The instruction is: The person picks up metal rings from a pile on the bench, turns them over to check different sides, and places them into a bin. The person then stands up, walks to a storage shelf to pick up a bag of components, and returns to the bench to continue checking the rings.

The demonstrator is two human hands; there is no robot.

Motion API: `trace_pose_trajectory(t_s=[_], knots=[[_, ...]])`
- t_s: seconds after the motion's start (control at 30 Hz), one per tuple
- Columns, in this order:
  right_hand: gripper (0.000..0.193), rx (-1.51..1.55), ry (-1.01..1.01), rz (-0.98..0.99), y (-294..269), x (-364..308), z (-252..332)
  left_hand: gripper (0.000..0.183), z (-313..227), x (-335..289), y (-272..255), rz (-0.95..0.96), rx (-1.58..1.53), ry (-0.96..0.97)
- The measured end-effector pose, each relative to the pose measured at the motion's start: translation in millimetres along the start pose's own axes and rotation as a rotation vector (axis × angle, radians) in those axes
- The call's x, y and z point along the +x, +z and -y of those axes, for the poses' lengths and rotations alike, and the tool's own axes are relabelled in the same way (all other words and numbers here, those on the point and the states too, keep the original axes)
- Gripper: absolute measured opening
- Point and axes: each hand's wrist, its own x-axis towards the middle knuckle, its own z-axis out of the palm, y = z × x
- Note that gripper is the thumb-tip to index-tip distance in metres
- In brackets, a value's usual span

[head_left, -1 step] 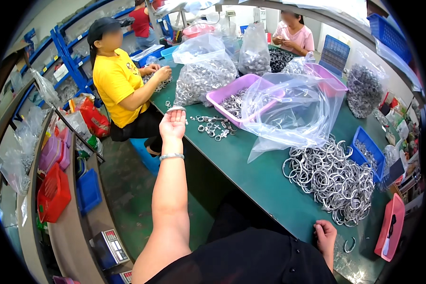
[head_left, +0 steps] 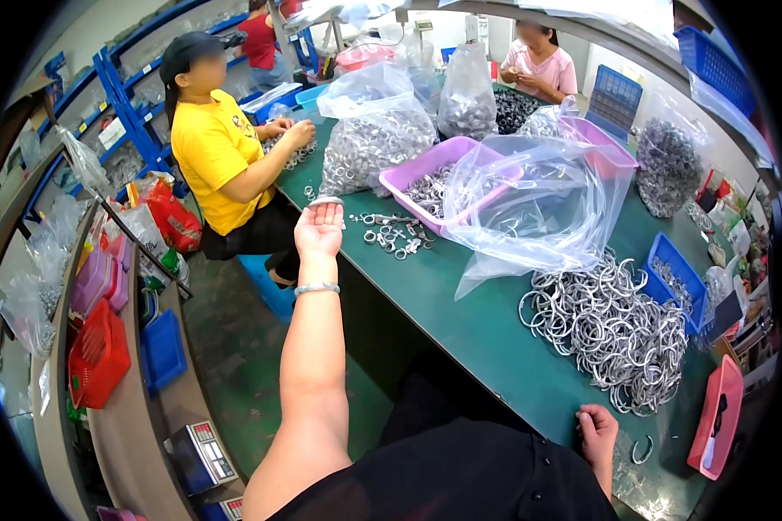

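Note:
My left hand [head_left: 321,231] is stretched far forward, palm up with its fingers extended, and a grey bangle circles the wrist. A small curved silver-grey piece [head_left: 326,201] shows at the fingertips; whether it touches them I cannot tell. Small metal rings and clasp-like pieces [head_left: 397,234] lie on the green table [head_left: 434,300] to the right of that hand. By the near table edge my right hand [head_left: 597,431] rests with its fingers curled in, nothing visible in them. Near it lies a single open metal ring [head_left: 642,450], beyond which is a large heap of silvery open rings [head_left: 613,330].
A purple basin [head_left: 400,180] of metal pieces stands behind a crumpled clear bag [head_left: 539,213]. Filled bags [head_left: 378,148], a blue tray [head_left: 656,286] and a pink tray [head_left: 725,391] are around the table. A person in yellow [head_left: 222,156] sits at left; others work farther back.

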Motion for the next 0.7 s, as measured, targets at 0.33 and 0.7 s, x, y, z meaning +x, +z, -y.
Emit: trace_pose_trajectory(t_s=[0.33, 0.7], knots=[[0.008, 0.029, -0.016, -0.012, 1, -1, -3, 0.018, 23, -22, -8, -0.053, 0.188, -0.113], [0.008, 0.008, -0.055, -0.021, 1, -1, -6, 0.017, 8, -17, 0, -0.078, 0.199, -0.057]])
